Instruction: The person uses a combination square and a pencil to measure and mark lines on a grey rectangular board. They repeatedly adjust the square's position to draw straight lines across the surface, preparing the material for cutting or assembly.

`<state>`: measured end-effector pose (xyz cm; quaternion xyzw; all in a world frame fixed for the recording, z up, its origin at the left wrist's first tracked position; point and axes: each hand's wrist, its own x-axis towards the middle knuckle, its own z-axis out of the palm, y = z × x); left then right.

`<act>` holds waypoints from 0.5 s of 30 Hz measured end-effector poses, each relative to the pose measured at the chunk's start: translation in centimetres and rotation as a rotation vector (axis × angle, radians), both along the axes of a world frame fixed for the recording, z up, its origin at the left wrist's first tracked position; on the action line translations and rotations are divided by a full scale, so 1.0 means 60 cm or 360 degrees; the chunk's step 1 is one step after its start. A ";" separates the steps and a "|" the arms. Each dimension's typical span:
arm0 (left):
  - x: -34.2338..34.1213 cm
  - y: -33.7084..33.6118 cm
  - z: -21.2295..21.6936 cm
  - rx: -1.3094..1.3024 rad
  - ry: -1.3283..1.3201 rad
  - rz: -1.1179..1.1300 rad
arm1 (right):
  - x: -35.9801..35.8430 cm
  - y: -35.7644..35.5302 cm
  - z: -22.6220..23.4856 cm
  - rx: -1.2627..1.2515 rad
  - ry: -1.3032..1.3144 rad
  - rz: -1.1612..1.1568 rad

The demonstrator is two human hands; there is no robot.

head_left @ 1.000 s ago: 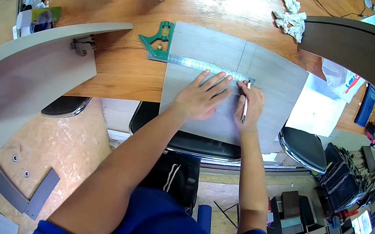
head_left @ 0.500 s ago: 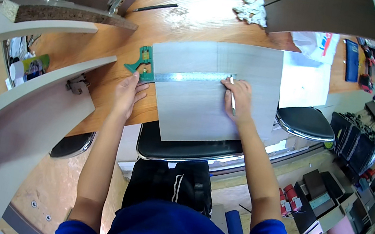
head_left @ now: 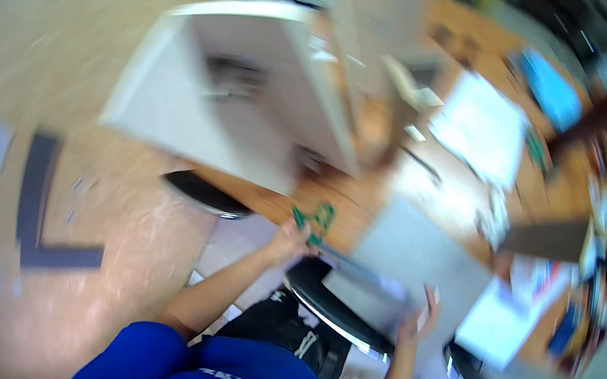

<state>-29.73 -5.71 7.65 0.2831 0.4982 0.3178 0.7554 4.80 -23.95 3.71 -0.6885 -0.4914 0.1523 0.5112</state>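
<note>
The picture is badly smeared by motion. A grey board (head_left: 420, 261) lies on the wooden table (head_left: 334, 199), jutting over its near edge. A green-handled square ruler (head_left: 319, 221) rests at the board's left corner, its metal blade running right across the board. My left hand (head_left: 291, 237) is on the green handle and seems to grip it. At the board's near right edge is my right hand (head_left: 420, 315), with fingers raised; the blur hides whether it holds anything.
White furniture panels (head_left: 254, 101) lean over the table's left part. Papers (head_left: 482, 127) and small clutter lie at the far right. Black chair seats (head_left: 334, 315) stand below the table edge. Dark strips (head_left: 33, 224) lie on the floor at left.
The view has swung sharply left and tilted, blurring everything. My left hand stays at the green square handle and my right hand has slid to the board's near edge.
</note>
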 end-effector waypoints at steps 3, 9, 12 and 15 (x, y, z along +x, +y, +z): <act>-0.172 -0.082 0.033 -0.0094 -0.0167 0.0177 | -0.033 -0.040 0.038 -0.0053 0.0032 0.0009; -0.577 -0.342 0.094 -0.0005 0.0007 0.1418 | -0.143 -0.025 0.040 -0.0187 0.0093 0.0880; -0.750 -0.441 0.131 0.0259 -0.0142 0.2040 | -0.277 0.038 0.082 -0.0171 0.0120 0.1280; -0.921 -0.481 0.138 0.0684 -0.0089 0.2387 | -0.437 0.108 0.088 -0.0249 0.0041 0.1546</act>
